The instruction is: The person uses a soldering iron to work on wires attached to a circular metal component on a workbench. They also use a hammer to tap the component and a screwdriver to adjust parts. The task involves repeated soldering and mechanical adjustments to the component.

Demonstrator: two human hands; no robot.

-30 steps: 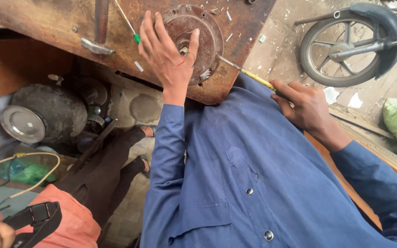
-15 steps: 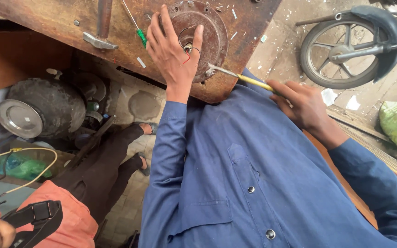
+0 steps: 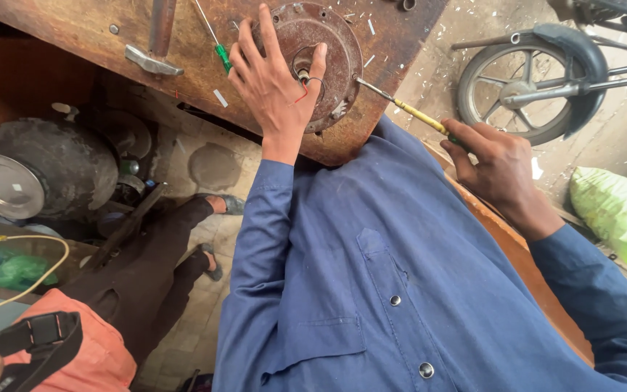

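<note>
Rough wooden bench point(image 3: 74, 29) fills the top of your view, and on it lies the round metal motor plate point(image 3: 328, 54), near the bench's front edge and just above your chest. Your left hand point(image 3: 270, 87) lies flat on that plate with the fingers spread apart, thumb reaching toward the hub; it reads as a bracing hold, pinning the plate so it cannot turn or slide. A thin red wire point(image 3: 305, 91) loops out from the hub beside your thumb. Your right hand point(image 3: 498, 163) is closed around the handle of a yellow screwdriver point(image 3: 408, 109), with the blade reaching to the plate's right rim, where it seems to touch, though the tip is too small to be sure. Holding it low and slanted lets you work at the rim from the side.

Further out, a hammer point(image 3: 155, 43) and a green-handled screwdriver point(image 3: 215, 43) lie on the bench to the left of your hand. Below the bench sit a dark round motor housing point(image 3: 52, 170) and another person's legs point(image 3: 154, 261); a motorbike wheel point(image 3: 527, 83) stands at the right.

Against half a second ago, your left hand has slid a little further over the plate, and the screwdriver tip, which then lay over the plate's lower part, now sits at the right rim. Your right hand has moved slightly out.
</note>
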